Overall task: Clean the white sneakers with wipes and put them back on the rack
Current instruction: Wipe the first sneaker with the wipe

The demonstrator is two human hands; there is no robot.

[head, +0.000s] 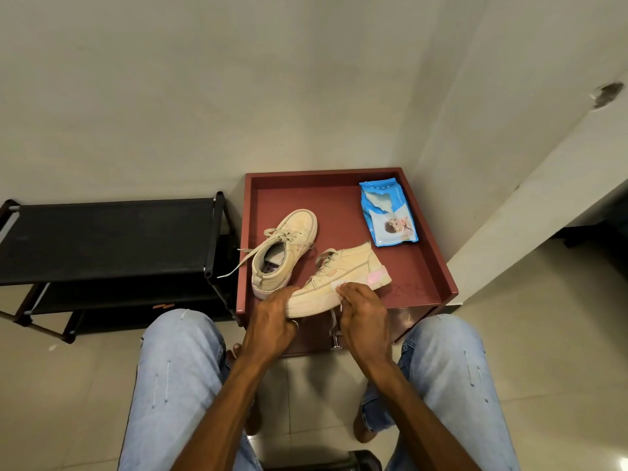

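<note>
Near sneaker (pixel 334 283), tilted on table (pixel 421 266) edge: left hand (pixel 272 321) grips toe, right hand (pixel 365 317) apparently pinches wipe (pixel 338 284); slack grip risks floor drop.

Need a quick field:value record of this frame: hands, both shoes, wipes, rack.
left hand: grips the toe end of the held sneaker
right hand: presses a wipe on that sneaker's side
held sneaker: on its side, at the front edge of the red table
other sneaker: upright on the table, lace trailing over the left edge
wipes pack: blue, on the table's far right, flap open
shoe rack: black, left of the table, top shelf bare
</note>
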